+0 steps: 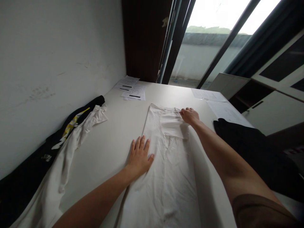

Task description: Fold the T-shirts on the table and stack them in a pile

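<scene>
A long white garment (175, 171), by its look a pair of trousers, lies lengthwise on the white table, its narrow waist end away from me. Near that end a rectangular flap of cloth, perhaps a pocket, shows on top. My left hand (140, 156) rests flat on the garment's left edge, fingers spread, partly on the table. At the far right corner of the waist, my right hand (189, 115) is closed on the cloth with its fingers curled. The near end runs out of the picture at the bottom.
Along the left wall lie a crumpled white cloth (78, 136) and a black garment with yellow print (59, 131). Papers (134, 90) lie at the far left corner, other sheets (213, 96) at the far right. A black garment (251, 145) covers the right edge of the table (114, 139).
</scene>
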The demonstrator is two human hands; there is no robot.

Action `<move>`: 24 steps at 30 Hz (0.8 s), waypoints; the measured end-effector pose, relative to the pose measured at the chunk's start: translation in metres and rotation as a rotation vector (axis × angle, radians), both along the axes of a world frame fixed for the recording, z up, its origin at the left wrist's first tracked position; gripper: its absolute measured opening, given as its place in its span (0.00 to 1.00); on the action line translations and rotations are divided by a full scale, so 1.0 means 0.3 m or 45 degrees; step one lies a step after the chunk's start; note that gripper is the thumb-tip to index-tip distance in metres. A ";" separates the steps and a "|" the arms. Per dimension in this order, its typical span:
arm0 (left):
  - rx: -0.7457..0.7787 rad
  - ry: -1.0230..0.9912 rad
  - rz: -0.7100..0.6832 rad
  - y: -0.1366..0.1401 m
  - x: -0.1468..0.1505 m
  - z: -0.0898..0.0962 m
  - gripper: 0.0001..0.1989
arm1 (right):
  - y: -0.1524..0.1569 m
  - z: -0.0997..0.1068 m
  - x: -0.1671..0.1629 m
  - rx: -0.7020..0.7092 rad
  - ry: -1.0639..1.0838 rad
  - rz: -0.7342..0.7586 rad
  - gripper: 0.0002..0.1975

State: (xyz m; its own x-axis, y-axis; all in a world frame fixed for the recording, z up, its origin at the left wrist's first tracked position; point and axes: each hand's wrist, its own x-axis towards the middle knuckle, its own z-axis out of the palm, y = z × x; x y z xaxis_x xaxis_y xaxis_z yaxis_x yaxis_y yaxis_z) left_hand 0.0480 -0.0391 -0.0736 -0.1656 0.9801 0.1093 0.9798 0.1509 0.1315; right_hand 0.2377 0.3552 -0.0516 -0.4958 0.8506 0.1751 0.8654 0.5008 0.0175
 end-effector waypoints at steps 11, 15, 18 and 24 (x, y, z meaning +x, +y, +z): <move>0.013 0.012 -0.009 -0.002 -0.001 0.002 0.35 | -0.276 -0.149 -0.231 -0.199 0.178 0.865 0.28; 0.016 0.025 -0.017 -0.002 -0.005 0.005 0.34 | -0.253 -0.177 -0.246 -0.202 0.182 0.709 0.28; 0.017 0.031 -0.016 0.000 -0.009 0.003 0.34 | -0.254 -0.164 -0.236 -0.161 0.214 0.671 0.27; 0.027 0.041 -0.021 0.004 -0.010 -0.010 0.34 | -0.286 -0.135 -0.086 -0.014 0.268 0.286 0.23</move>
State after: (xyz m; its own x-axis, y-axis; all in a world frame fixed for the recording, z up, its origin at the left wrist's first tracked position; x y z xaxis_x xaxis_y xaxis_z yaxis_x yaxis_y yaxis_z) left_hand 0.0450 -0.0381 -0.0768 -0.1452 0.9802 0.1350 0.9859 0.1319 0.1028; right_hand 0.2119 0.2694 -0.0920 -0.6256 0.7259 0.2856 0.7167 0.6795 -0.1570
